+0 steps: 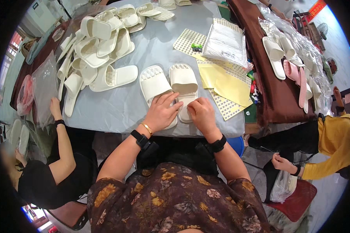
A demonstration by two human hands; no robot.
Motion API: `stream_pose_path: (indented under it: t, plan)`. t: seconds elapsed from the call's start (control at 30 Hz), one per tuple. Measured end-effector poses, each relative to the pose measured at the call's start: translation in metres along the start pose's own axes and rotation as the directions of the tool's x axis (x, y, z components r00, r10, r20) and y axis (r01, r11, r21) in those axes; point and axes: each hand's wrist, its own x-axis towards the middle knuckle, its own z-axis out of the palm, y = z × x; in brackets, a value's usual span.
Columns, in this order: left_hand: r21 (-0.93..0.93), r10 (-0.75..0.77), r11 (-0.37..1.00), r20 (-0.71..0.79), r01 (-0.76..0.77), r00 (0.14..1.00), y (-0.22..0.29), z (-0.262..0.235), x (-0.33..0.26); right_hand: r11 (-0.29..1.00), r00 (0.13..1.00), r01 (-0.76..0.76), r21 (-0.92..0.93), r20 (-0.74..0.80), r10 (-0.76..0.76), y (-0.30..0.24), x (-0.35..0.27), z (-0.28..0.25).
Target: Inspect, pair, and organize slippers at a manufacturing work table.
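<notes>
Two cream slide slippers lie side by side in front of me, straps away from me. My left hand (162, 112) rests across the left slipper (153, 82), its fingers stretched toward the right slipper (183, 79). Over the heel part of that right slipper, my right hand (202, 115) is closed in a pinch. Whatever sits between its fingertips, if anything, is too small to make out. Sheets of small printed stickers (226, 110) lie to the right, with plain yellow backing paper (234, 90) on them.
A heap of cream slippers (101, 44) covers the table's far left. A white plastic-wrapped pack (225, 42) lies at the far right. Brown-covered tables (278, 103) flank mine; the right one bears cream and pink slippers (292, 72). Co-workers sit on both sides.
</notes>
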Motion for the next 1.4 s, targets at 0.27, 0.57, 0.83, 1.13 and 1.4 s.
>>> stream_pose_path:
  t: [0.27,0.57,0.83,1.13,1.4]
  plan:
    - [0.033,-0.102,0.994,0.022,0.101,0.995,0.002,-0.001,0.0,0.982,0.992,0.058,-0.179,0.118,-0.038,-0.002,0.006,0.002]
    - [0.024,-0.107,0.994,0.023,0.106,0.994,0.0,-0.001,-0.001,0.999,0.996,-0.038,-0.019,0.086,0.04,0.007,0.004,0.004]
    - [0.003,-0.112,0.994,0.025,0.112,0.993,0.001,-0.002,-0.001,0.995,0.997,0.055,-0.087,0.052,-0.05,-0.002,0.004,-0.002]
    - [0.004,-0.115,0.993,0.027,0.115,0.993,0.0,-0.001,-0.001,0.917,0.969,0.198,-0.348,0.213,-0.128,-0.001,0.011,0.005]
    - [-0.012,-0.131,0.991,0.041,0.131,0.991,0.001,-0.002,-0.002,0.997,0.988,-0.002,0.073,0.156,-0.009,0.013,0.01,-0.003]
